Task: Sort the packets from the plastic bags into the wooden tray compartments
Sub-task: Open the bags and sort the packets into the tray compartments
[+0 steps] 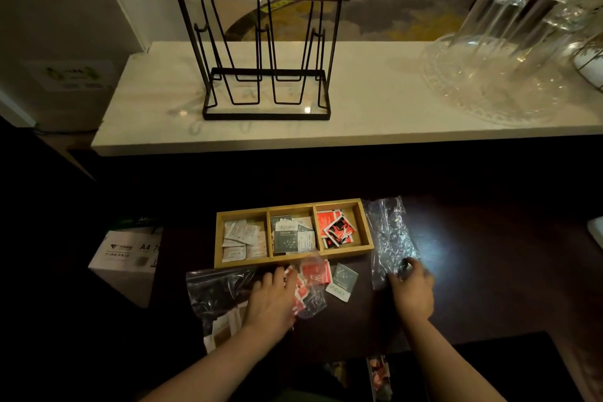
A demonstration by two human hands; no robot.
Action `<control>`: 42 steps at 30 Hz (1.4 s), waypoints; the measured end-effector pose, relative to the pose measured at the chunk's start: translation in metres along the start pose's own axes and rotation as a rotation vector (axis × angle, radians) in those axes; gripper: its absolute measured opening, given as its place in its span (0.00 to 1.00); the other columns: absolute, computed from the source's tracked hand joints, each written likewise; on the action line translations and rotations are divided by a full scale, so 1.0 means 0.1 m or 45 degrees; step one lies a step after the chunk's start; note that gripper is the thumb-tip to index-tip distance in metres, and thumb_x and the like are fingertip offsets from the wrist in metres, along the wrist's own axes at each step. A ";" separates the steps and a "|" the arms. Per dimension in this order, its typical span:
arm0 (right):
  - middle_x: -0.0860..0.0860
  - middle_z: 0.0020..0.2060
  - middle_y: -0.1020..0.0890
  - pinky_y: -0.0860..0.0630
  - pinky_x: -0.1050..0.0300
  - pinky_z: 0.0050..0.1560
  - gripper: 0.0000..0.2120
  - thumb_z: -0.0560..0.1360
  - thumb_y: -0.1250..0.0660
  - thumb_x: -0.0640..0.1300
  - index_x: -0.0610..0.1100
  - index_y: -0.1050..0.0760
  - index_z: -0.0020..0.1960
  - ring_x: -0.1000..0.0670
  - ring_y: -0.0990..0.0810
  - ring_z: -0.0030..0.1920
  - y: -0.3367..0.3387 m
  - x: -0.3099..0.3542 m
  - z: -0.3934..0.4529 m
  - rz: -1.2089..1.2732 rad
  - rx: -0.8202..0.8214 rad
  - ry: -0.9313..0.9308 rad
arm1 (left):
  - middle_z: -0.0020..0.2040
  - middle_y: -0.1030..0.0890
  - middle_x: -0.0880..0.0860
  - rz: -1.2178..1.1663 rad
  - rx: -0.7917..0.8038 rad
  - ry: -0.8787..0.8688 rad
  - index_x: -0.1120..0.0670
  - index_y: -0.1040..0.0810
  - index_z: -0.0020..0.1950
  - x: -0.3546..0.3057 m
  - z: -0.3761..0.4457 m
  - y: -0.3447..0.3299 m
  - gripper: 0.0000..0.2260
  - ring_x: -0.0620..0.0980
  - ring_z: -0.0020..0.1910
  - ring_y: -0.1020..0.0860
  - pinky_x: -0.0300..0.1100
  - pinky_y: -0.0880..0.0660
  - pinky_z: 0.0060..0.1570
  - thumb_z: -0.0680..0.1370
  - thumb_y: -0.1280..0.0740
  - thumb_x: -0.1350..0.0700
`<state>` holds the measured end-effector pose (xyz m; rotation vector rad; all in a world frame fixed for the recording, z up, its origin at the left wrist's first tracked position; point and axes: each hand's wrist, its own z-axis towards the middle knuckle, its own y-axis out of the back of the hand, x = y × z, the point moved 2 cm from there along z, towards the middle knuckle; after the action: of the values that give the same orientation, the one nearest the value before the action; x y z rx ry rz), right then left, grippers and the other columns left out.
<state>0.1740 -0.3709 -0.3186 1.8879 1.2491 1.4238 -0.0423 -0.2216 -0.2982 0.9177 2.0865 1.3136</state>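
Note:
A wooden tray (293, 260) with three compartments lies on the dark table: white packets (241, 237) left, grey-green packets (288, 235) middle, red packets (337, 227) right. In front of it lies a small clear bag with red packets (310, 284), and my left hand (272, 297) rests on it, fingers spread. A loose grey-green packet (342, 281) lies beside that bag. A bigger clear bag (217, 297) with pale packets lies under my left wrist. My right hand (412, 290) grips the near end of a crumpled clear bag (388, 235) right of the tray.
A white counter (359, 127) runs behind the table, bearing a black wire rack (264, 55) and upturned glasses on a glass tray (509, 52). A paper box (127, 251) stands at the left. A red-patterned item (378, 375) lies at the near table edge.

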 end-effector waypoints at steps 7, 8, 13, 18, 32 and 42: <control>0.44 0.55 0.26 0.28 0.51 0.42 0.17 0.76 0.36 0.52 0.53 0.31 0.64 0.47 0.24 0.40 0.12 0.22 -0.18 -0.023 -0.290 0.154 | 0.68 0.34 0.50 -0.350 -0.130 -0.011 0.49 0.42 0.74 0.06 0.07 0.08 0.34 0.50 0.66 0.34 0.45 0.32 0.65 0.72 0.29 0.52; 0.45 0.54 0.26 0.30 0.53 0.41 0.16 0.76 0.36 0.50 0.52 0.31 0.63 0.49 0.27 0.39 0.13 0.26 -0.21 -0.011 -0.322 0.206 | 0.68 0.34 0.48 -0.494 -0.140 0.021 0.47 0.41 0.73 0.07 0.06 0.13 0.35 0.48 0.67 0.34 0.44 0.30 0.65 0.70 0.28 0.52; 0.49 0.54 0.27 0.27 0.57 0.41 0.11 0.76 0.36 0.43 0.47 0.27 0.58 0.54 0.27 0.43 0.06 0.54 -0.31 0.135 -0.219 0.481 | 0.58 0.25 0.50 -1.582 0.140 0.177 0.49 0.32 0.66 0.16 -0.01 0.51 0.22 0.50 0.49 0.21 0.48 0.18 0.45 0.74 0.33 0.60; 0.47 0.48 0.19 0.24 0.65 0.38 0.06 0.77 0.37 0.41 0.45 0.24 0.52 0.52 0.21 0.42 -0.23 0.86 -0.48 0.559 0.625 0.500 | 0.57 0.26 0.63 -2.787 0.379 0.338 0.53 0.28 0.60 0.25 -0.06 0.82 0.15 0.60 0.51 0.25 0.64 0.26 0.57 0.74 0.44 0.60; 0.40 0.48 0.17 0.18 0.52 0.38 0.25 0.78 0.41 0.56 0.34 0.24 0.56 0.44 0.17 0.43 0.08 1.56 -0.59 0.793 1.334 0.151 | 0.63 0.29 0.50 -1.404 -0.266 0.044 0.41 0.29 0.65 0.42 0.00 0.66 0.18 0.42 0.50 0.24 0.32 0.24 0.36 0.79 0.39 0.59; 0.43 0.42 0.16 0.19 0.59 0.34 0.15 0.74 0.32 0.44 0.33 0.22 0.54 0.49 0.17 0.36 0.08 1.50 -0.60 0.432 1.428 0.254 | 0.62 0.34 0.46 -1.194 -0.202 0.017 0.45 0.33 0.69 0.53 -0.07 0.35 0.23 0.46 0.62 0.30 0.32 0.20 0.42 0.76 0.34 0.60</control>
<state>0.1292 -0.2545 -0.2154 2.8034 2.2034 1.1388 -0.0724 -0.1748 -0.2670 -0.1690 1.9646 0.9247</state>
